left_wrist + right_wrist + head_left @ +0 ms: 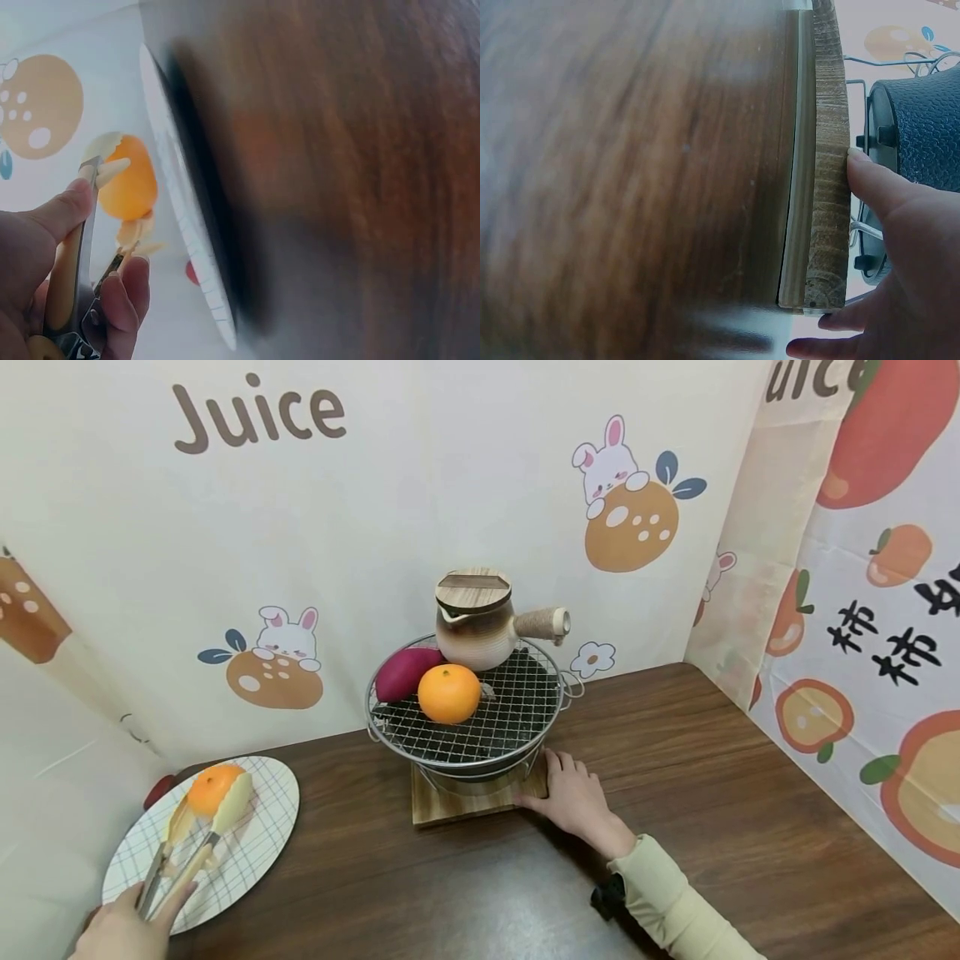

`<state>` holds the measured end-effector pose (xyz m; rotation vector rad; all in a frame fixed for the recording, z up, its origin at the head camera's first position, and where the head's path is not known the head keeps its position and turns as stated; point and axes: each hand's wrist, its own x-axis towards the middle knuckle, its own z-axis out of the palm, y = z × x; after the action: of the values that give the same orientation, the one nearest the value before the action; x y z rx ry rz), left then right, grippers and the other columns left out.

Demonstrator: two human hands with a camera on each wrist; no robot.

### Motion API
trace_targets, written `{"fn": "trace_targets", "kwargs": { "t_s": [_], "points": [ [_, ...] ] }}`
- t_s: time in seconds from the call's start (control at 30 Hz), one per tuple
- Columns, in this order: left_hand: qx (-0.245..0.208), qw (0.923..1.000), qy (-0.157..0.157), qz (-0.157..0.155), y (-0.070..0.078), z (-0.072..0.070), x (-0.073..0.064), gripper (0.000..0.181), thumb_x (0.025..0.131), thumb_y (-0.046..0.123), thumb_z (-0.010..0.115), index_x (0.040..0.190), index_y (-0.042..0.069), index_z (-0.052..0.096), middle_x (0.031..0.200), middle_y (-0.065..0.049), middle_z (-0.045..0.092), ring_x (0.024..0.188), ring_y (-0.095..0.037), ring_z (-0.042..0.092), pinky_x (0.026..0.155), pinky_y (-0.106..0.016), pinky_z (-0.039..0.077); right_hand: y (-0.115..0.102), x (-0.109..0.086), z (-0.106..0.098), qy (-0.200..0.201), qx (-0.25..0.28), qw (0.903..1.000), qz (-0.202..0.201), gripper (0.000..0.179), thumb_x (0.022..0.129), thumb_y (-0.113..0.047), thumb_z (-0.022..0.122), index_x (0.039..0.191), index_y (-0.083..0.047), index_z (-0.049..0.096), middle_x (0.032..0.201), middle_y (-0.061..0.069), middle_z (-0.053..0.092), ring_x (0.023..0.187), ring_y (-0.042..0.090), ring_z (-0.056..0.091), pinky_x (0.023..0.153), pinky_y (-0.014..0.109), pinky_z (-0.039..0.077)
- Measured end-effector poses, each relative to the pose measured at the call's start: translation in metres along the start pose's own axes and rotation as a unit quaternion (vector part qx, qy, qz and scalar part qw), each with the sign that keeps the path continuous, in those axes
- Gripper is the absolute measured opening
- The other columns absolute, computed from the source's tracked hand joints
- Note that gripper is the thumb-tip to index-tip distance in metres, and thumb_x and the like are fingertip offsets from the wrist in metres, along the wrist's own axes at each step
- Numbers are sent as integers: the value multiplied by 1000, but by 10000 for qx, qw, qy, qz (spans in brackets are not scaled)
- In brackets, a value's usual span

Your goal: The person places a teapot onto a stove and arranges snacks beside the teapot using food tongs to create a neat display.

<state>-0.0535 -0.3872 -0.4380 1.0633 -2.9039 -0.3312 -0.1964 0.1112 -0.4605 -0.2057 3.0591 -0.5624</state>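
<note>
In the head view, my left hand (127, 927) grips metal tongs (153, 877) with pale yellow tips over a white checked plate (266, 839). An orange (212, 789) lies between the tips; the left wrist view shows this orange (133, 184) too, though whether it rests on the plate I cannot tell. My right hand (576, 797) touches the near right corner of a wooden board (450, 806), thumb at the front edge and fingers along the side. A round grill (510, 727) stands on that board, bearing another orange (448, 695), a purple sweet potato (405, 674) and a lidded teapot (480, 639).
The teapot's wrapped side handle (538, 624) points right. Wire loops (573, 685) stick out at the grill's right side. Partly hidden behind the plate is a dark red object (159, 792). Printed cloth walls (390, 485) border the brown wooden table (337, 877).
</note>
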Motion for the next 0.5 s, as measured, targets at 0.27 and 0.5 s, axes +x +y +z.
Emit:
{"fn": "trace_targets", "kwargs": {
  "t_s": [0.27,0.5],
  "points": [
    [-138,9996,-115,-194,11,-10,-10,93,91,70,46,134,-13,40,126,-42,46,99,-53,55,82,-60,47,1,0,-1,12,38,10000,-20,98,78,-66,68,145,0,41,143,23,50,126,46,51,96,60,45],
    [-376,9993,-44,59,27,-24,-17,96,88,72,48,139,-9,39,132,-40,45,105,-56,53,80,-62,45,0,0,0,56,32,10000,-48,97,78,-66,68,144,1,42,142,23,50,125,46,52,94,60,46]
  ]
}}
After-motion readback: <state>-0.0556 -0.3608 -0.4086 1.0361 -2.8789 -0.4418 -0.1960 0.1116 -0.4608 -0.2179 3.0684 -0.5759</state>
